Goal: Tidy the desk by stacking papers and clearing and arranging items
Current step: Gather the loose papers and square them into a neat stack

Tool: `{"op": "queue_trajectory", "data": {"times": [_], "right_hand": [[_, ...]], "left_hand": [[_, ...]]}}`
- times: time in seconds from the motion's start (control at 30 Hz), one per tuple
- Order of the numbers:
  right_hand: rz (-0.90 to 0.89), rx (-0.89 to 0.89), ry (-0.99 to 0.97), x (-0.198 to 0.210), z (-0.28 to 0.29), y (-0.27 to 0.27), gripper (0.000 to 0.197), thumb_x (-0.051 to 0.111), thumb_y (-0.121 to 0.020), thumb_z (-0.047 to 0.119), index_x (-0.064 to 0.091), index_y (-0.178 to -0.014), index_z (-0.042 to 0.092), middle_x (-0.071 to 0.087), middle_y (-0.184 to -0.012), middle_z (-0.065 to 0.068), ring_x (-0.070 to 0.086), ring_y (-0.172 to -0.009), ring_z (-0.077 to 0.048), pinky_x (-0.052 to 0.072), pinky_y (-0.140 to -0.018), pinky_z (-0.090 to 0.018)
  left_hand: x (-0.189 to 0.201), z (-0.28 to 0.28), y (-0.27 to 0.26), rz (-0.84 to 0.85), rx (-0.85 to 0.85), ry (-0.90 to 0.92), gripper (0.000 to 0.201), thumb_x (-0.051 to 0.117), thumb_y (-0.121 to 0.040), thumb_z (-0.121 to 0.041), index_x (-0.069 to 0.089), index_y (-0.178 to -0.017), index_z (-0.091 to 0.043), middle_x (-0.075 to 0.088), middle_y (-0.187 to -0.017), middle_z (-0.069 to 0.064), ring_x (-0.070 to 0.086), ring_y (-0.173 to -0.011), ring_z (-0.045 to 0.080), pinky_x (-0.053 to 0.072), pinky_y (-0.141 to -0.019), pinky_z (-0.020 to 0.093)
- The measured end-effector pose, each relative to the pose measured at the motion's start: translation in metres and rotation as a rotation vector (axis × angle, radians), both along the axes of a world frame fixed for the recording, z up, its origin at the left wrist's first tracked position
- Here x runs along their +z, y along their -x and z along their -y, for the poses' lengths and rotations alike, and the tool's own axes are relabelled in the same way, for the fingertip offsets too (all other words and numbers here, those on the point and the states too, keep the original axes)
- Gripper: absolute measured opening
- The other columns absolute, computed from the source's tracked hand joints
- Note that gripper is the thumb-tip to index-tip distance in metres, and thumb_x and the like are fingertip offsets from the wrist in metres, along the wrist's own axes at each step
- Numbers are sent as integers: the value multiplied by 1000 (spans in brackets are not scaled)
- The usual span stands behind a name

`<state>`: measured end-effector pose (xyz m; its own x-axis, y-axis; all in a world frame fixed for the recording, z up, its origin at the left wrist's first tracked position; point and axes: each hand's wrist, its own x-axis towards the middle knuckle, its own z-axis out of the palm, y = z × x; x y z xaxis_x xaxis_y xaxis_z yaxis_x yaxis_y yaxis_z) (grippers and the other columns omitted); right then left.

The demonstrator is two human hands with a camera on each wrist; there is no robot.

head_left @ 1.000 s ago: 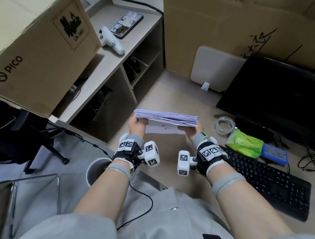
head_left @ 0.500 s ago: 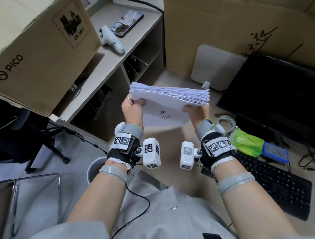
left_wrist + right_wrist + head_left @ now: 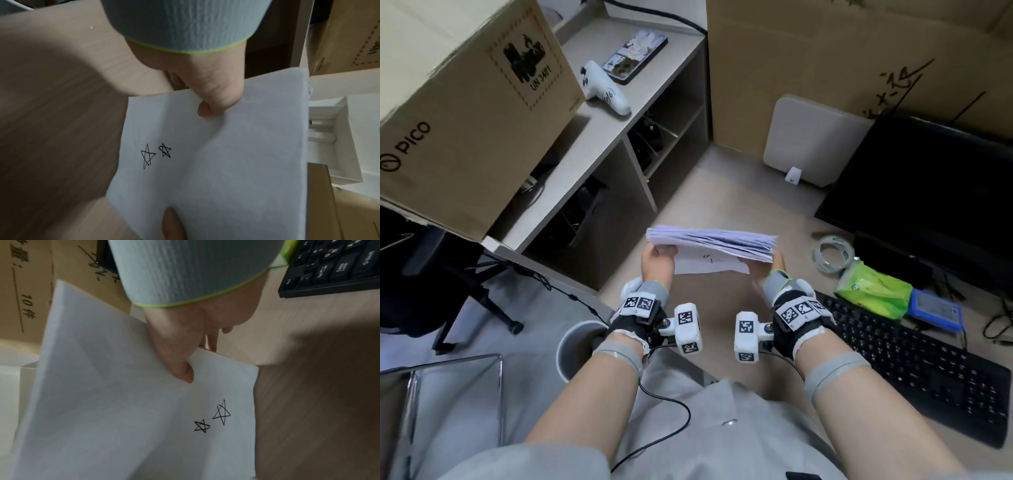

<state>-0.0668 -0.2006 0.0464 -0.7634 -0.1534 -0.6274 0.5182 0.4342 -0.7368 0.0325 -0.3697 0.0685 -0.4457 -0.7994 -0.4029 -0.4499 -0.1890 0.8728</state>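
Left hand (image 3: 658,262) thumb pinches one short end of the paper stack (image 3: 710,248), right hand (image 3: 763,270) pinches the other. The stack stands on edge at frame centre, long axis left to right, directly above the bare desk (image 3: 722,192), both hands equally near. Edges look ready for squaring.

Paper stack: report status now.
Left hand and right hand grip paper stack by its ends. Stack upright above desk. Nothing in the way.
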Motion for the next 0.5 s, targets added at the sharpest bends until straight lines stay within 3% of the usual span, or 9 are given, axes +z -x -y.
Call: {"op": "queue_trajectory", "data": {"times": [0.07, 0.1, 0.2, 0.27, 0.33, 0.4, 0.43, 0.5], "right_hand": [[-139, 72, 11, 4, 3, 4, 45, 70, -87, 17, 57, -127, 0, 63, -125, -18, 52, -96, -14, 40, -82, -26], [-182, 102, 26, 9, 4, 5, 32, 70, -87, 16, 64, -116, 2, 69, -114, -17, 59, -93, -18, 45, -80, -30], [-190, 89, 201, 21, 5, 9, 18, 67, -86, 14, 68, -103, 19, 73, -104, -9, 67, -90, -24, 56, -87, -44], [-195, 59, 247, 24, 3, 14, 19, 67, -85, 16, 68, -103, 21, 74, -103, -6, 69, -89, -23, 57, -89, -47], [-183, -23, 295, 31, 2, 19, 23, 67, -87, 15, 67, -110, 16, 74, -104, -6, 70, -89, -24, 58, -88, -44], [-168, -76, 323, 32, -1, 24, 23, 66, -87, 13, 67, -109, 17, 74, -103, -5, 70, -89, -23, 58, -87, -43], [-158, -79, 324, 31, -3, 25, 21, 66, -87, 13, 67, -106, 20, 74, -102, -3, 70, -90, -24, 58, -88, -43], [-123, -85, 333, 29, -6, 26, 19, 64, -87, 11, 66, -101, 23, 74, -100, -1, 70, -90, -25, 57, -87, -43]], "left_hand": [[2, 3, 2, -37, -4, 4, 12, 52, -86, -8, 60, -94, -12, 60, -87, 5, 51, -80, 20, 40, -71, 30], [5, 5, 2, -66, -13, 16, 12, 53, -86, -8, 58, -95, -14, 62, -87, 3, 54, -80, 19, 43, -72, 30], [8, 11, 1, -84, -52, 26, 21, 63, -86, -8, 54, -103, -17, 64, -88, -6, 62, -82, 13, 49, -71, 20], [7, 11, -3, -3, -115, -13, 25, 68, -87, -18, 56, -108, -15, 65, -92, -4, 62, -82, 12, 47, -63, 16], [1, 9, -10, 85, -194, -109, 37, 72, -82, -36, 62, -110, -14, 70, -97, -2, 66, -82, 13, 50, -65, 21], [-6, 6, -15, 83, -216, -229, 54, 81, -69, -49, 64, -108, -16, 75, -99, 2, 73, -84, 19, 59, -76, 36], [-5, 4, -18, 76, -227, -271, 58, 83, -64, -50, 65, -107, -16, 76, -99, 3, 74, -86, 23, 59, -81, 44], [0, 1, -19, 74, -293, -291, 43, 81, -71, -43, 65, -102, -17, 76, -99, 5, 73, -89, 25, 57, -84, 46]]}}
